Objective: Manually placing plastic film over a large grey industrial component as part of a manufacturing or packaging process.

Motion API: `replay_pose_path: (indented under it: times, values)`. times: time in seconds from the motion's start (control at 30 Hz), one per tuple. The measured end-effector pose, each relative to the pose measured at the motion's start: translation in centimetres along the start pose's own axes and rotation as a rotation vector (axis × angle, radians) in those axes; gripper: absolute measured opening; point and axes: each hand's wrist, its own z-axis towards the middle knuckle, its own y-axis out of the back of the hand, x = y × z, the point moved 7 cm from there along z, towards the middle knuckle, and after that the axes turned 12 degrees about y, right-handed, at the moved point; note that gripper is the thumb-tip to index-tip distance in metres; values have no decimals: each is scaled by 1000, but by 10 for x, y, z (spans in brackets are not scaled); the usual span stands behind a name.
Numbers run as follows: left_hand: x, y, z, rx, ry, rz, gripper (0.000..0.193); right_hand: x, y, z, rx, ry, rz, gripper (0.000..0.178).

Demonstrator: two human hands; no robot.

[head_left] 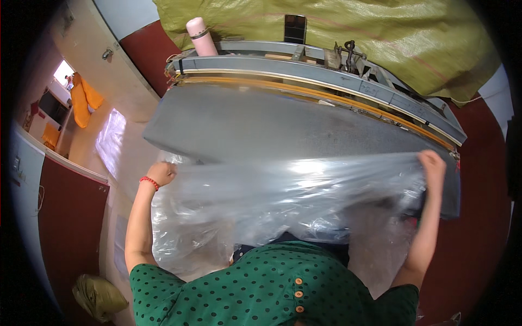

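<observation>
Apparently light, soft and slippery, a clear plastic sheet stretches just past the green shirt, best taken near its corners; the left hand and right hand pinch its far edge, fingers closed, with the grey tabletop beyond

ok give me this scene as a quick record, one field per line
left grip: closed on clear plastic film
right grip: closed on the film's right end
film state: stretched between both, wrinkled
work surface: grey tabletop, partly behind the film
far side: grey rail, pink bottle at left
left wrist: red bracelet
</observation>
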Motion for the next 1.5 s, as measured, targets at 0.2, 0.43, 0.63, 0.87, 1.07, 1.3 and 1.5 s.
replay_pose_path:
  times: [0.2, 0.43, 0.63, 0.87, 1.07, 1.3, 1.5]
  values:
    - [93, 43, 53, -187, 312, 88, 21, -191, 284, -83, -719, -166, -203, 20]
    - [51, 252, 55, -1325, 412, -222, 18, -229, 317, -119, -823, -405, -540, 22]
    - [45, 52, 201, -230, 202, -497, 58, -212, 232, -71, -586, -626, -535, 19]
    - [115, 21, 248, -274, 477, -226, 63, -218, 216, -68, -542, -823, -968, 28]
    - [5, 87, 261, -508, 336, -247, 38, -232, 226, -73, -670, -702, -822, 28]
    - [-545, 117, 59, 417, -645, -951, 13, -280, 239, -91, -1091, -121, -59, 15]
    - [-775, 50, -43, 1055, -861, -1138, 47, -267, 231, -73, -1067, -172, -81, 17]
